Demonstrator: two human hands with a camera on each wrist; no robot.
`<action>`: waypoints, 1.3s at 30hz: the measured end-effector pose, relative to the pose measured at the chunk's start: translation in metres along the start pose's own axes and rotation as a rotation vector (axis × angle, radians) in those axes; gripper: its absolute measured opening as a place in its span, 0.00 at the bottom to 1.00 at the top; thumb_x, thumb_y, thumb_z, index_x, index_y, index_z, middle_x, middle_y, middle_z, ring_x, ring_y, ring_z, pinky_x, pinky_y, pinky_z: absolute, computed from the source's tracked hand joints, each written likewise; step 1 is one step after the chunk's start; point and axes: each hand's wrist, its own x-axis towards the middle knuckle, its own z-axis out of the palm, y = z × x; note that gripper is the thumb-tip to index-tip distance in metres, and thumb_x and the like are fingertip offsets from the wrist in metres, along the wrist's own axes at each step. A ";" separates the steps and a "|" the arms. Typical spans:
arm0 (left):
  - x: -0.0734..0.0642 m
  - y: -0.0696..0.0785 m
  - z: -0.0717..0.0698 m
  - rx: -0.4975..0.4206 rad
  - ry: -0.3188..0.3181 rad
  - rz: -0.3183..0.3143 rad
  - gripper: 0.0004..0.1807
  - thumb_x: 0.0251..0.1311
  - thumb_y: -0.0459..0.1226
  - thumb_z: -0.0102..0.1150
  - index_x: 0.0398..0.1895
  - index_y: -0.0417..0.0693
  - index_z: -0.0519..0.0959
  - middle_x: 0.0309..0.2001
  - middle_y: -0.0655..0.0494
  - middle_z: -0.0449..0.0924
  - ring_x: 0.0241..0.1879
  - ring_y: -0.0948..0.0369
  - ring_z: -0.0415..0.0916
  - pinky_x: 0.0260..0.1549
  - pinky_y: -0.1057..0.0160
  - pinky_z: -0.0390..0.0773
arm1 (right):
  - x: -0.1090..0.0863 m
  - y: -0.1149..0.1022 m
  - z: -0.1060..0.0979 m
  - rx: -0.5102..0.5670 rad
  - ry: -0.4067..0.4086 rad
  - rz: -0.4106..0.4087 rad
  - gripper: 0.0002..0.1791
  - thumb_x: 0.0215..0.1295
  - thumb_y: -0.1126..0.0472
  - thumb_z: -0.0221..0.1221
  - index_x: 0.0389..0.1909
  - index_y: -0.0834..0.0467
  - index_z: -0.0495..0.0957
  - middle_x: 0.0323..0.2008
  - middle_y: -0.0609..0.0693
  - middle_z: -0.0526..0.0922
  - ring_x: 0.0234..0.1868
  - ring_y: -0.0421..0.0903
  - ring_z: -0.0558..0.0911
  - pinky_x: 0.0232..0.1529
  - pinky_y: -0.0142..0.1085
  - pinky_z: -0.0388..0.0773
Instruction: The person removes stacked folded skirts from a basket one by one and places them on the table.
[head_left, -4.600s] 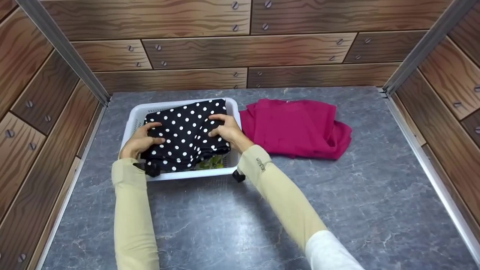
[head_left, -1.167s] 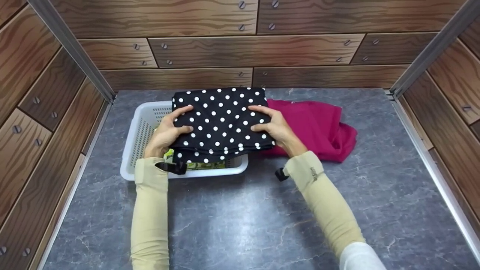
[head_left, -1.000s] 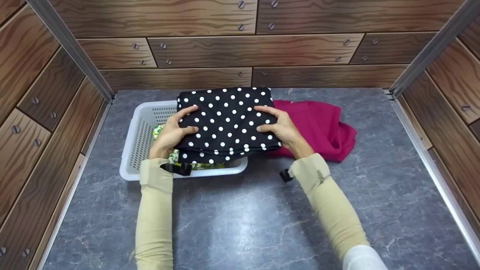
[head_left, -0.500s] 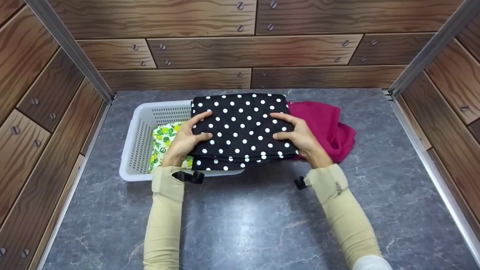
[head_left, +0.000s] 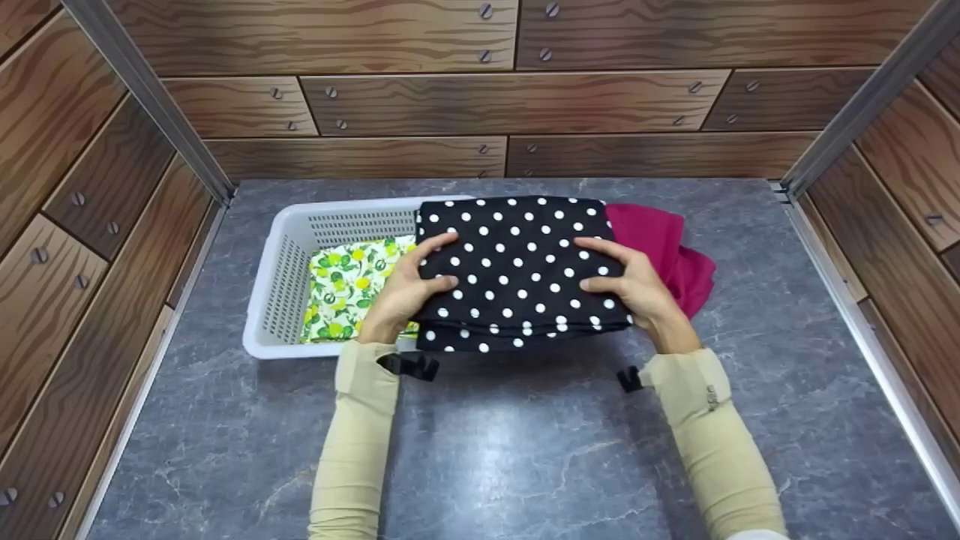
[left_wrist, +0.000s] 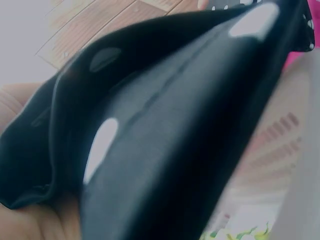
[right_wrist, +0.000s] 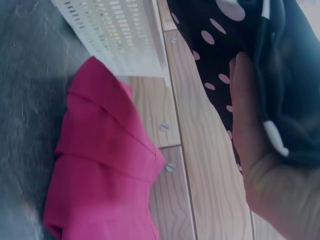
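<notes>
Both hands hold a folded black cloth with white polka dots (head_left: 517, 266) by its two sides. My left hand (head_left: 401, 292) grips its left edge and my right hand (head_left: 637, 289) its right edge, thumbs on top; the other fingers are partly hidden underneath. The right wrist view has the cloth raised above a folded magenta cloth (right_wrist: 105, 165), which lies on the table. In the left wrist view black fabric (left_wrist: 165, 110) fills most of the picture. A white basket (head_left: 300, 351) holds a folded lemon-print cloth (head_left: 345, 289); the polka-dot cloth hides the basket's right part.
The grey marbled table (head_left: 480, 450) is bordered by wood-patterned walls (head_left: 412, 105) at the back and both sides. Metal posts (head_left: 154, 105) stand at the back corners. A perforated basket wall (right_wrist: 117, 35) stands beside the magenta cloth.
From inside the basket, the polka-dot cloth has been lifted and carried right by both hands, over the magenta cloth's left part. The lemon-print cloth has come into sight.
</notes>
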 end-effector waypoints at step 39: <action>-0.019 -0.046 0.117 -0.024 -0.139 -0.058 0.35 0.51 0.19 0.61 0.66 0.46 0.77 0.62 0.41 0.72 0.50 0.50 0.77 0.46 0.56 0.82 | -0.095 0.055 -0.087 0.002 0.139 0.055 0.34 0.54 0.81 0.65 0.61 0.50 0.83 0.56 0.51 0.72 0.48 0.44 0.81 0.42 0.38 0.85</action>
